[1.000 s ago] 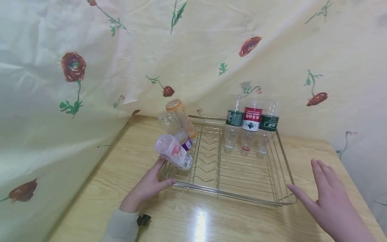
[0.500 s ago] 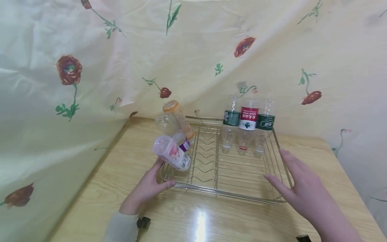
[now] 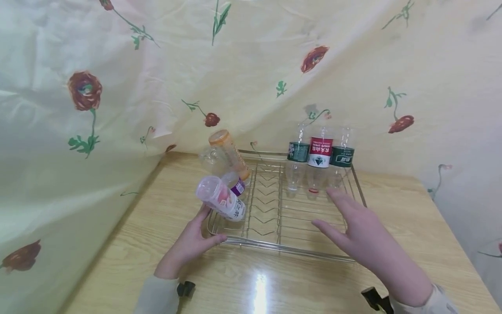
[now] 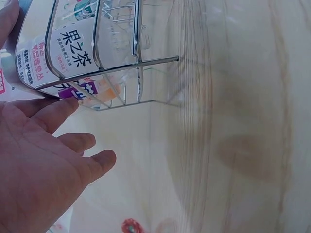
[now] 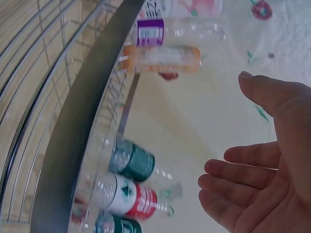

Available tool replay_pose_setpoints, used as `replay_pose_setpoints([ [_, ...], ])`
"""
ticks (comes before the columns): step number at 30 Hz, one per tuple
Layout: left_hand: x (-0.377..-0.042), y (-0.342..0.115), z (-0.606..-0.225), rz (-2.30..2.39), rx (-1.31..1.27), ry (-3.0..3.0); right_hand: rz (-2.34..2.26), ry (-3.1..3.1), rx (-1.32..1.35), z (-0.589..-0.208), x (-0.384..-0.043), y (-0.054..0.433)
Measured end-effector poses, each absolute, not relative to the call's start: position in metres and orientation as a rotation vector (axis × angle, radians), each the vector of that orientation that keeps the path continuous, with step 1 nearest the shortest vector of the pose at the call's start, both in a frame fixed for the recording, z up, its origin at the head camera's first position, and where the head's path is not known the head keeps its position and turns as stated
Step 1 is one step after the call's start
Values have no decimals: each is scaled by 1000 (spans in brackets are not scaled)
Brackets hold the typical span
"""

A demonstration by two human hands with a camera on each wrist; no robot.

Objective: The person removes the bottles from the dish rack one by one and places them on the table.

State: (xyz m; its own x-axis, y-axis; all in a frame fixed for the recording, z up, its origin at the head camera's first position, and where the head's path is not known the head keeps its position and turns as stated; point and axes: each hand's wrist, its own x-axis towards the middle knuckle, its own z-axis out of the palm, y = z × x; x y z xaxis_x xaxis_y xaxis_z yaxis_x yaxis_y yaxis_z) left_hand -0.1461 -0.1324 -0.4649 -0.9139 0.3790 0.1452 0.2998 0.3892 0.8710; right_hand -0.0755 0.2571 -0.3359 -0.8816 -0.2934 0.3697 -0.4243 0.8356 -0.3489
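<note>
Got a wire rack sitting close to the far edge of the wood-look tabletop, with bottles lined up along two of its edges. Starting with the left hand: right at the rack's near left corner, thumb along the near edge, other fingers outside the left edge, grip pretty wide. Can't tell how hard it's pressed against the wire. Just beside it, on the rack's left edge, spotting a peach-label bottle, then a purple-label bottle, then an orange bottle toward the far left corner, all tilted left in the head view. Over to the right hand: above the rack's right part, thumb and fingers well apart, so another wide grip with nothing in it. Also counting three upside-down clear bottles side by side by the far edge, toward the far right corner: a green-label bottle, a red-and-white-label bottle, and a darker-label bottle, nearest to the right fingertips in the head view. Past the tabletop's far edge, just cream floral cloth
</note>
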Motion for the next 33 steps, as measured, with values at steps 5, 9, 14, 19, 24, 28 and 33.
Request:
replay_pose_setpoints([
  [5, -147, -132, -466, 1585, 622, 2546, 631, -2766, 615, -332, -81, 238],
  [9, -146, -133, -467, 1604, 622, 2535, 625, -2820, 645, -333, -86, 223],
  [14, -144, -133, -469, 1617, 602, 2544, 673, -2859, 710, -336, -95, 206],
  [19, -143, -132, -467, 1618, 616, 2560, 739, -2899, 718, -334, -100, 194],
  [24, -144, -130, -466, 1591, 595, 2578, 751, -2919, 711, -333, -104, 185],
  [28, -145, -128, -465, 1576, 592, 2587, 757, -2903, 729, -337, -109, 178],
  [33, -145, -126, -467, 1576, 586, 2580, 766, -2930, 696, -343, -114, 171],
])
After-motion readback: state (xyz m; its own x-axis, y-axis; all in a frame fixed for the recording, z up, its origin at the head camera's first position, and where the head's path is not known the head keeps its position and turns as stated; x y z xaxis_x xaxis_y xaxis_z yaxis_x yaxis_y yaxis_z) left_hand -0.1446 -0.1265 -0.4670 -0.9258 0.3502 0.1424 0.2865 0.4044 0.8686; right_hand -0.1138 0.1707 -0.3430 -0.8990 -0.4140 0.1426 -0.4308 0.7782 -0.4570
